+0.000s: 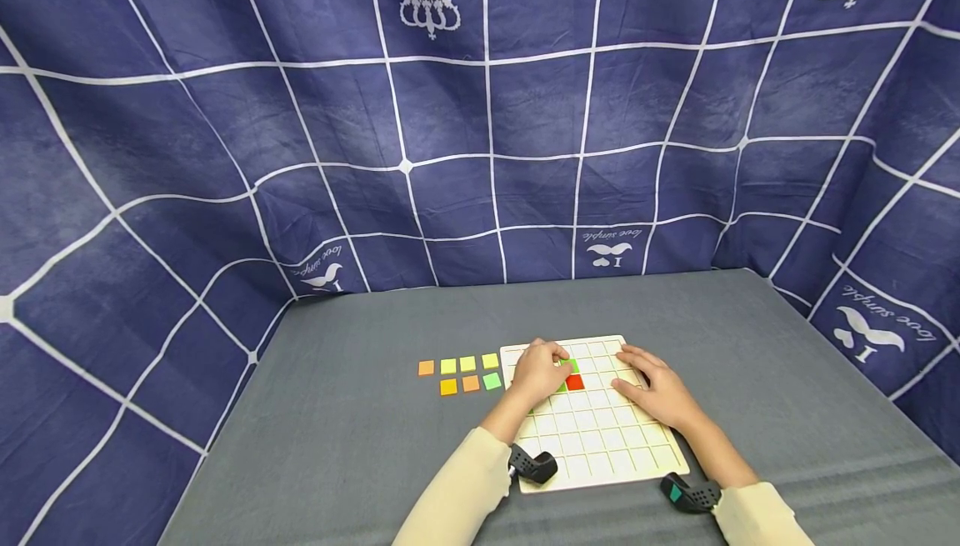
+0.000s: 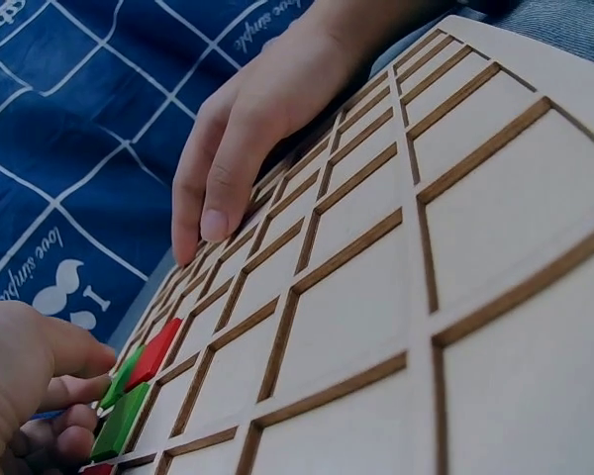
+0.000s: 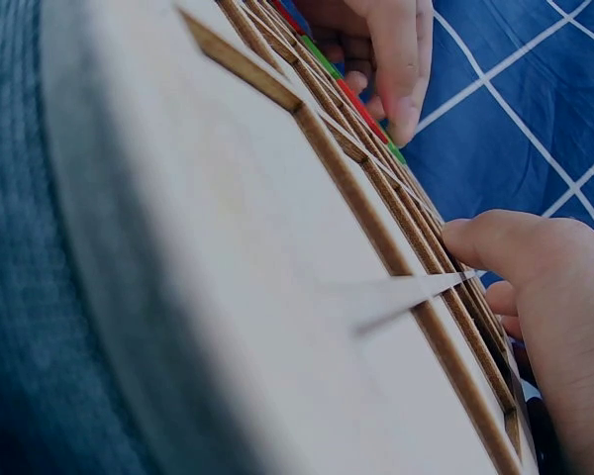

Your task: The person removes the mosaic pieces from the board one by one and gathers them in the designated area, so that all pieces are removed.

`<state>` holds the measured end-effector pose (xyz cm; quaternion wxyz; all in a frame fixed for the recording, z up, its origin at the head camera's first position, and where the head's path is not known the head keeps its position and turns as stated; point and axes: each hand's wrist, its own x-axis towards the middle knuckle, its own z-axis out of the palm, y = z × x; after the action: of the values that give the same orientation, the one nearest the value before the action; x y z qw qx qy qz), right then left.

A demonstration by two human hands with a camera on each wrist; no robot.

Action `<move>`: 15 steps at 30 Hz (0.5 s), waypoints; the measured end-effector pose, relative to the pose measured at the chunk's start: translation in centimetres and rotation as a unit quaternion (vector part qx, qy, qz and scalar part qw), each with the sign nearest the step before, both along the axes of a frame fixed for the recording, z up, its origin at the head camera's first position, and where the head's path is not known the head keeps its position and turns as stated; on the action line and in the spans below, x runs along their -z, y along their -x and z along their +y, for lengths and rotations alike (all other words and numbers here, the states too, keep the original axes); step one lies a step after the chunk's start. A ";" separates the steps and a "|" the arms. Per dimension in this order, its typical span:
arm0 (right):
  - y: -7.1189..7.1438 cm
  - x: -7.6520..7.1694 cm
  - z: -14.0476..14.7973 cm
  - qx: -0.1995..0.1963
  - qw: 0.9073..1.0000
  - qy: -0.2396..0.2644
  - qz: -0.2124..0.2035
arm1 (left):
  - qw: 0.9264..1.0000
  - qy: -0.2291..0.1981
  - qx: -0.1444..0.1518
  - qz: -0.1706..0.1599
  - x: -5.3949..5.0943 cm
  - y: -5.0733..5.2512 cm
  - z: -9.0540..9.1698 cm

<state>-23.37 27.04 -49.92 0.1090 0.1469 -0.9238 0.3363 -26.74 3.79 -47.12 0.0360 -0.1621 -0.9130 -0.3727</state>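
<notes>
A pale wooden grid board (image 1: 587, 443) lies on the grey table. At its upper part my left hand (image 1: 537, 373) has thumb and fingertips at a small green square tile (image 2: 122, 376), which looks slightly tilted and pinched between them. A red tile (image 1: 575, 382) sits in a cell right beside it, and another green tile (image 2: 121, 421) lies close to the fingers. More tiles under the left hand are partly hidden. My right hand (image 1: 657, 388) rests on the board's right side with thumb and fingers spread, holding no tile.
Left of the board, loose tiles lie in two rows: yellow (image 1: 468, 363), orange (image 1: 426, 368), amber (image 1: 448, 387) and light green (image 1: 492, 381). A blue curtain (image 1: 450, 112) with white lines hangs behind and at both sides of the table (image 1: 337, 413).
</notes>
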 end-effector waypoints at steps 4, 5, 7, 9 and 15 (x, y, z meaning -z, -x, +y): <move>0.0 0.0 0.0 0.000 1.000 -0.001 0.001 | 1.000 0.001 -0.003 -0.003 -0.2 0.0 0.0; 0.0 0.0 0.0 0.000 1.000 -0.002 0.001 | 1.000 -0.002 -0.003 -0.005 -0.2 0.0 -0.1; 0.0 -0.1 0.0 0.000 1.000 -0.002 0.002 | 1.000 -0.014 -0.001 -0.014 -0.1 -0.1 -0.1; 0.0 -0.1 -0.1 0.000 1.000 -0.003 0.003 | 0.999 -0.030 0.001 -0.024 -0.1 -0.1 -0.2; 0.0 0.0 0.0 0.002 1.000 -0.004 0.002 | 0.995 -0.087 0.030 -0.033 -0.1 0.0 -0.5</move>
<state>-23.36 27.06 -49.88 0.1109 0.1459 -0.9252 0.3322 -26.75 3.25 -47.01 0.0088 -0.1734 -0.8724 -0.4570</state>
